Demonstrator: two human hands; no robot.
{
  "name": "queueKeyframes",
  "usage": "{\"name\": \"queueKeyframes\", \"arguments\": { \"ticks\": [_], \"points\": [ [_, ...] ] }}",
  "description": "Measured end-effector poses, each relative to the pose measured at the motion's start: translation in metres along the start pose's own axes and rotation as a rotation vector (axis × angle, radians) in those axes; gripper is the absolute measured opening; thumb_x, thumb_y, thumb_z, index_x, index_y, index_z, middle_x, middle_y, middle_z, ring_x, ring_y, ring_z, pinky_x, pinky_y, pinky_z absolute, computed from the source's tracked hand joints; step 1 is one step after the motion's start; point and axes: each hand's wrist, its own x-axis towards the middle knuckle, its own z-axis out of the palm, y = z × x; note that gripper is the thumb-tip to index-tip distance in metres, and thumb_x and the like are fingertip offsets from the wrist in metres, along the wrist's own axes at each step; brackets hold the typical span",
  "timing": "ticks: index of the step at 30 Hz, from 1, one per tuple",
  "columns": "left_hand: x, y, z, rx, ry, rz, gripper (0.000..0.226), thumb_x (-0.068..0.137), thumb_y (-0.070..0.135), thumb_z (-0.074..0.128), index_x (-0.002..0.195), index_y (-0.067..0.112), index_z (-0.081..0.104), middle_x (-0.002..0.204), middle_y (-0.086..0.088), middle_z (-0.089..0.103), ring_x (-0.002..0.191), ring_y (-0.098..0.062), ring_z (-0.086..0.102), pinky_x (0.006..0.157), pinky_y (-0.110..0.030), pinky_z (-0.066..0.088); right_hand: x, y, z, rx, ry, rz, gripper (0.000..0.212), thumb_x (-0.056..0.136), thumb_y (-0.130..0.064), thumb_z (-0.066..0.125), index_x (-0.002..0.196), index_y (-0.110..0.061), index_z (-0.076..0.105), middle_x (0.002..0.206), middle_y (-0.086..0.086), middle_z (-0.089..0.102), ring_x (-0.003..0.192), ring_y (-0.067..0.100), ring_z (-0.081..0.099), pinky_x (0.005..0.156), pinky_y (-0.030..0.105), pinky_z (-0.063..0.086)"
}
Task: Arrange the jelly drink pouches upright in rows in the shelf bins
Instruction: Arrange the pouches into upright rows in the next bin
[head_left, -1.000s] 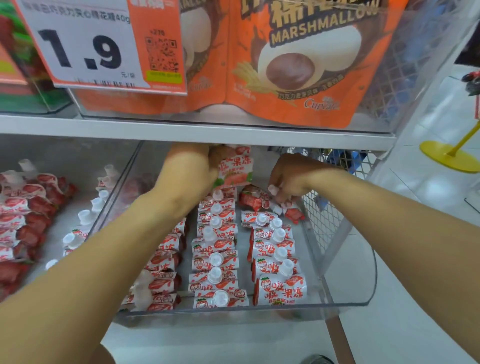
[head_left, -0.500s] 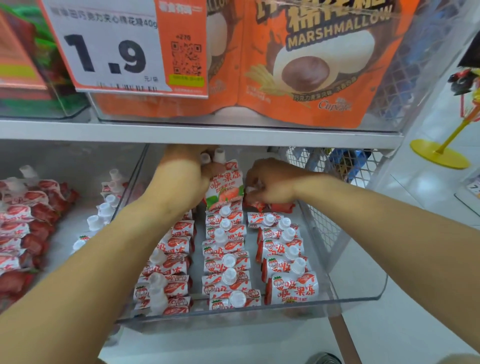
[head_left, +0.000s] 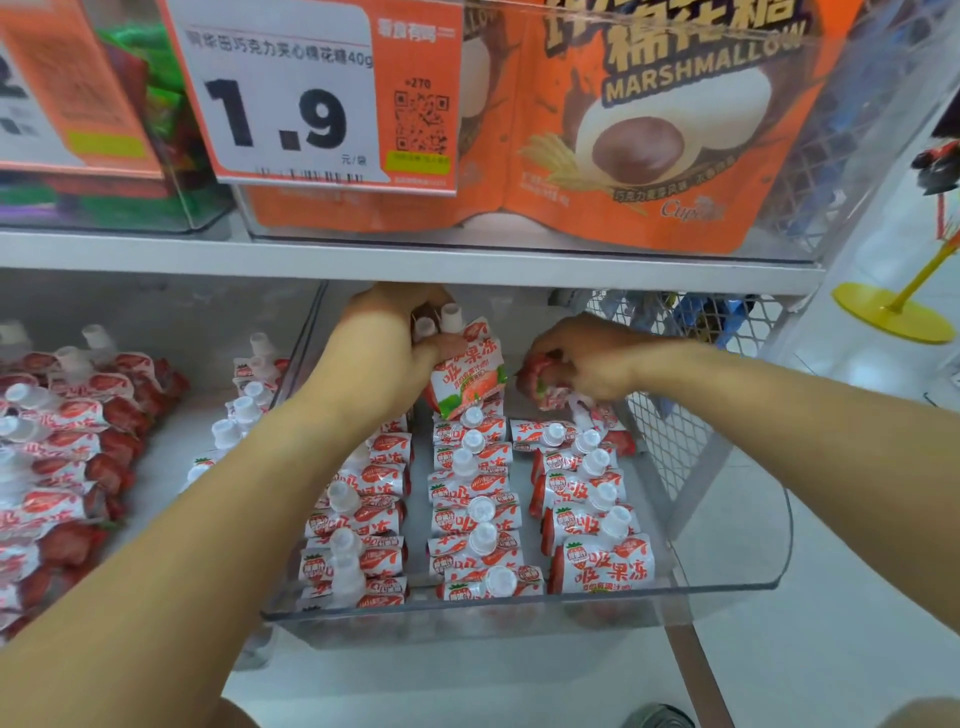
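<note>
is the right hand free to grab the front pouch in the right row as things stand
Probably not yet: the right hand already grips a crumpled pouch at the bin's back. The front pouch itself stands uncovered, nothing over it.

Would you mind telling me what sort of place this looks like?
Most likely a snack shop or supermarket aisle: a price tag reading 1.9, marshmallow bags above, and jelly drink pouches in a clear shelf bin.

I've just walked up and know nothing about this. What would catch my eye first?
Probably the big 1.9 price tag and the orange marshmallow bags on the upper shelf. Below them, the left hand grips jelly drink pouches at the back of a clear bin holding rows of them.
</note>
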Motion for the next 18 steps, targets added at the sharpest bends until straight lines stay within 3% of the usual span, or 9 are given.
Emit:
{"name": "queueKeyframes", "arguments": {
  "ticks": [3, 6, 8, 10, 12, 14, 16, 18],
  "points": [
    [0.0, 0.001, -0.001, -0.025, -0.001, 0.007, 0.012, 0.082, 0.02, 0.074, 0.09, 0.018, 0.067, 0.078, 0.006, 0.058, 0.067, -0.008, 0.053, 0.058, -0.01, 0.035, -0.023, 0.003, -0.023, 0.136, 0.043, 0.024, 0.023, 0.098, -0.027, 0.06, 0.119, -0.03, 0.068, 0.108, -0.006, 0.068, 0.084, 0.016, 0.071, 0.076, 0.029, 0.056],
    [-0.001, 0.008, 0.002, -0.037, 0.026, 0.036, 0.01, 0.083, 0.017, 0.074, 0.092, 0.015, 0.069, 0.077, 0.004, 0.059, 0.072, -0.015, 0.056, 0.062, -0.017, 0.04, -0.039, -0.001, -0.033, 0.234, 0.072, 0.058, 0.019, 0.097, -0.03, 0.06, 0.114, -0.036, 0.068, 0.09, -0.014, 0.07, 0.066, 0.017, 0.072, 0.065, 0.027, 0.059],
    [-0.002, 0.015, 0.005, -0.03, 0.043, 0.071, 0.008, 0.084, 0.015, 0.072, 0.091, 0.013, 0.07, 0.08, -0.002, 0.063, 0.076, -0.02, 0.059, 0.067, -0.025, 0.046, -0.042, -0.011, -0.028, 0.251, 0.082, 0.055, 0.016, 0.095, -0.034, 0.063, 0.108, -0.032, 0.071, 0.082, -0.011, 0.075, 0.072, 0.017, 0.072, 0.07, 0.028, 0.058],
    [-0.003, 0.02, 0.008, -0.029, 0.05, 0.093, 0.006, 0.085, 0.014, 0.071, 0.091, 0.012, 0.07, 0.08, -0.005, 0.063, 0.077, -0.023, 0.059, 0.069, -0.029, 0.048, -0.037, -0.016, -0.012, 0.233, 0.083, 0.073, 0.034, 0.094, -0.046, 0.061, 0.1, -0.015, 0.073, 0.092, 0.004, 0.076, 0.083, 0.024, 0.069, 0.075, 0.03, 0.053],
    [-0.003, 0.02, 0.009, -0.038, 0.053, 0.09, 0.006, 0.085, 0.013, 0.071, 0.091, 0.012, 0.07, 0.081, -0.003, 0.063, 0.078, -0.022, 0.06, 0.069, -0.028, 0.048, -0.03, -0.016, 0.006, 0.306, 0.06, 0.125, 0.056, 0.093, -0.057, 0.057, 0.092, -0.002, 0.069, 0.091, 0.017, 0.072, 0.078, 0.029, 0.064, 0.069, 0.03, 0.046],
    [-0.002, 0.018, 0.009, -0.032, 0.065, 0.083, 0.008, 0.084, 0.013, 0.072, 0.092, 0.012, 0.069, 0.083, -0.003, 0.064, 0.079, -0.021, 0.06, 0.069, -0.025, 0.047, -0.028, -0.012, 0.012, 0.425, -0.017, 0.165, 0.062, 0.088, -0.064, 0.058, 0.102, -0.004, 0.068, 0.103, 0.016, 0.071, 0.085, 0.02, 0.062, 0.082, 0.027, 0.047],
    [-0.002, 0.016, 0.009, -0.023, 0.078, 0.069, 0.009, 0.084, 0.013, 0.072, 0.093, 0.014, 0.07, 0.081, -0.002, 0.063, 0.075, -0.02, 0.058, 0.063, -0.02, 0.041, -0.033, -0.011, 0.011, 0.533, -0.177, 0.174, 0.065, 0.082, -0.064, 0.066, 0.127, -0.017, 0.061, 0.129, 0.002, 0.065, 0.115, 0.018, 0.061, 0.107, 0.036, 0.044],
    [-0.002, 0.015, 0.008, -0.007, 0.08, 0.063, 0.01, 0.084, 0.013, 0.072, 0.093, 0.014, 0.069, 0.079, 0.001, 0.059, 0.072, -0.018, 0.054, 0.06, -0.017, 0.036, -0.036, -0.012, 0.012, 0.463, -0.2, 0.145, 0.066, 0.078, -0.053, 0.077, 0.132, -0.021, 0.054, 0.131, 0.001, 0.064, 0.118, 0.021, 0.062, 0.108, 0.041, 0.046]
  ]
}}
